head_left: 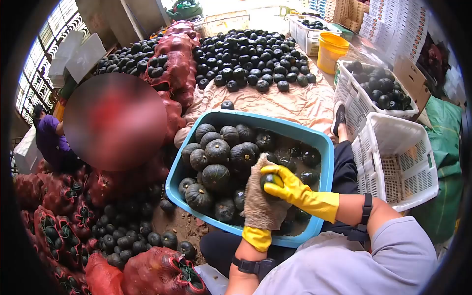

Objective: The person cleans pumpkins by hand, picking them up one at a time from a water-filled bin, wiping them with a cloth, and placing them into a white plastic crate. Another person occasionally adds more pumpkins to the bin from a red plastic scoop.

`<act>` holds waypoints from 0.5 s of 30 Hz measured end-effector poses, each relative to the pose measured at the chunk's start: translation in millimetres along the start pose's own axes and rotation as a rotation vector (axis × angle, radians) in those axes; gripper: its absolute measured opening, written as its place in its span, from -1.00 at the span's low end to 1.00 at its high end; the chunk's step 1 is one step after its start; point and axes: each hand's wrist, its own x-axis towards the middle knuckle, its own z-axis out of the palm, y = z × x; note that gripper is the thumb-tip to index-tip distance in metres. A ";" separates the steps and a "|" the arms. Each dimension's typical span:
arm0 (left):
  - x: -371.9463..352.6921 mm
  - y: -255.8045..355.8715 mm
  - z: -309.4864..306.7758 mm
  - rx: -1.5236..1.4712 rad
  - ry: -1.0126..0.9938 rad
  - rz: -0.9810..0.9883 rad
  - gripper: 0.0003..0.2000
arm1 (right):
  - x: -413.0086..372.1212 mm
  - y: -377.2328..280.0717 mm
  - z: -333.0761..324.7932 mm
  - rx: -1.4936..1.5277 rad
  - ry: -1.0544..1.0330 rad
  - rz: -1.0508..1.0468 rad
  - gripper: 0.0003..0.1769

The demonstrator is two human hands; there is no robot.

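My right hand (290,189), in a yellow rubber glove, is closed around a small dark green pumpkin (269,179). A brown, rough cloth (263,201) covers my left hand (257,238), so only its yellow glove cuff shows; the fingers are hidden beneath. The cloth lies against the pumpkin's left side, above a blue tub (173,184). Dark pumpkins (216,151) are piled high in the tub's left half. On its right side, several more sit partly under murky water (322,169).
White plastic crates (400,162) stand at the right, one of them holding pumpkins. Behind the tub, many pumpkins (246,59) lie on a pale sheet (305,105). Red mesh sacks (152,270) and loose pumpkins fill the left. A yellow bucket (332,51) and a person in purple (49,135) are farther off.
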 end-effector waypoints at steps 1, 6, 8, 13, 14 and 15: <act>-6.8 6.8 -10.5 -0.144 0.011 -0.055 -0.27 | -7.5 -0.2 -5.3 -0.042 -0.191 0.059 -0.40; -17.4 -0.4 -8.0 -0.332 0.114 -0.199 -0.33 | 1.2 -29.0 18.0 -0.547 0.132 -0.217 -0.55; -23.1 -2.9 -20.8 -0.372 0.040 -0.154 -0.36 | -14.9 -22.4 33.4 -0.526 0.215 -0.300 -0.56; -31.4 -13.2 0.2 -0.048 0.098 -0.102 -0.38 | -4.1 -26.1 33.8 0.682 0.231 0.119 -0.56; -36.2 -6.3 10.1 -0.195 0.180 -0.249 -0.38 | -2.5 -21.3 43.7 0.633 0.399 -0.026 -0.47; -39.9 -1.5 17.4 -0.341 0.265 -0.394 -0.37 | 0.4 -18.3 34.2 0.380 0.297 -0.147 -0.45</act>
